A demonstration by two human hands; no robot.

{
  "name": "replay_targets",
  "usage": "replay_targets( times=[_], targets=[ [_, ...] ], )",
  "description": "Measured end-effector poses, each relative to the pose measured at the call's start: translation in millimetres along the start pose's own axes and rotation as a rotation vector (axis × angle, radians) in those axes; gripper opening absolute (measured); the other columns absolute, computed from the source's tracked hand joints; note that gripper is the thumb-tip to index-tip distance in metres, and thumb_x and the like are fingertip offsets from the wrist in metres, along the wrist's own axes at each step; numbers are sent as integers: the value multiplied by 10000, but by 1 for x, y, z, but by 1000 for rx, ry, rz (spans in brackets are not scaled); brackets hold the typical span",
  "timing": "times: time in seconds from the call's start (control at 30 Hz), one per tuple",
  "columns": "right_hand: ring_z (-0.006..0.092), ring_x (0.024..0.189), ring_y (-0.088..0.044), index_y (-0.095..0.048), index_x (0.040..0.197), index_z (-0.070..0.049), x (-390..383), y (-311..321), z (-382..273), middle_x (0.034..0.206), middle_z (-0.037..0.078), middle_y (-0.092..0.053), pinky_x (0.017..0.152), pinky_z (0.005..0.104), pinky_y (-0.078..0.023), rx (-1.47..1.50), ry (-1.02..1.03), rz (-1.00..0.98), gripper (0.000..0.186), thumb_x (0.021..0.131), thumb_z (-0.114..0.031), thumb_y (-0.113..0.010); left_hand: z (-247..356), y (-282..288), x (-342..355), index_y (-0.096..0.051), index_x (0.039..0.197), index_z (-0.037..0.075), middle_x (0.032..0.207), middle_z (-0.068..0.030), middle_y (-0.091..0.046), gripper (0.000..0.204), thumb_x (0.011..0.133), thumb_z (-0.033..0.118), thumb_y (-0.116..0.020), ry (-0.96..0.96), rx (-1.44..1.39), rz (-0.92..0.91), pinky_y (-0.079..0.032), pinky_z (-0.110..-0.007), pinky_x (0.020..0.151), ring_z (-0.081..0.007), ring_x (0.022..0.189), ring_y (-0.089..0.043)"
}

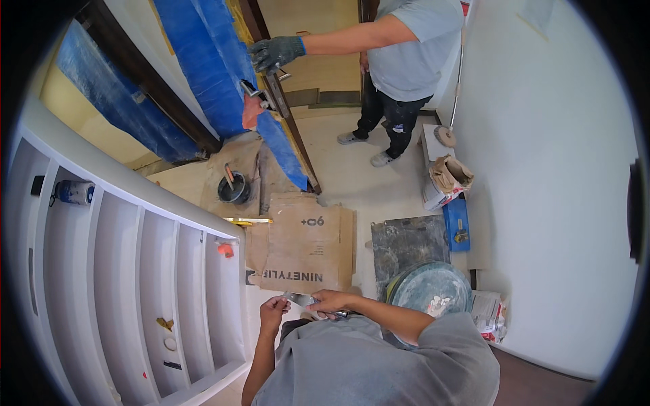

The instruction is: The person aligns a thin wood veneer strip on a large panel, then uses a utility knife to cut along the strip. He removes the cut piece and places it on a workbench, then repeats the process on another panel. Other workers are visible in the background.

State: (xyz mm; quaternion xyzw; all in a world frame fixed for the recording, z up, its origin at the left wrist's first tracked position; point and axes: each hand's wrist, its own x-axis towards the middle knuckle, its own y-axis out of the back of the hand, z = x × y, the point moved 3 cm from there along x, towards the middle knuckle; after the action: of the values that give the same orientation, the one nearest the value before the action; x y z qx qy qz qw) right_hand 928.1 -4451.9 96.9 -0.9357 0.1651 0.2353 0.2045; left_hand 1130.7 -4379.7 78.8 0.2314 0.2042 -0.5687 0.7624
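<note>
Metal blade (300,298) between hands (273,312) (331,302); floor strip (363,267) edging cardboard (308,237).

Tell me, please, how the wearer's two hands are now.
Right hand: closed, holding a flat-bladed tool.
Left hand: partly closed at the tool's tip; grip unclear.

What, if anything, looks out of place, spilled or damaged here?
No fresh spill stands out. The dark sheet is smeared with pale stains, so it looks dirty against the paler floor. A small orange-red item, too small to identify, sits on the white shelf unit; its bright colour makes it look stray there.
</note>
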Motion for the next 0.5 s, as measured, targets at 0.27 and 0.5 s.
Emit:
replay_targets(
  times=[0.27,0.5],
  targets=[
    [94,406,-470,-524,856,-61,-9,5,1,587,24,-537,362,247,-368,64,-84,33,322,880,-379,-557,15,-7,0,-580,1136,-14,860,-90,-651,306,874,141,-550,-119,195,-100,-499,-250,648,-145,736,-633],
    [107,406,-473,-578,921,-50,-8,15,15,587,43,-551,371,256,-367,228,-85,-38,298,865,-343,-562,14,-16,4,-577,1148,-15,823,-88,-657,303,884,119,-513,-145,304,-149,-492,-240,643,-131,714,-631]
  ],
)
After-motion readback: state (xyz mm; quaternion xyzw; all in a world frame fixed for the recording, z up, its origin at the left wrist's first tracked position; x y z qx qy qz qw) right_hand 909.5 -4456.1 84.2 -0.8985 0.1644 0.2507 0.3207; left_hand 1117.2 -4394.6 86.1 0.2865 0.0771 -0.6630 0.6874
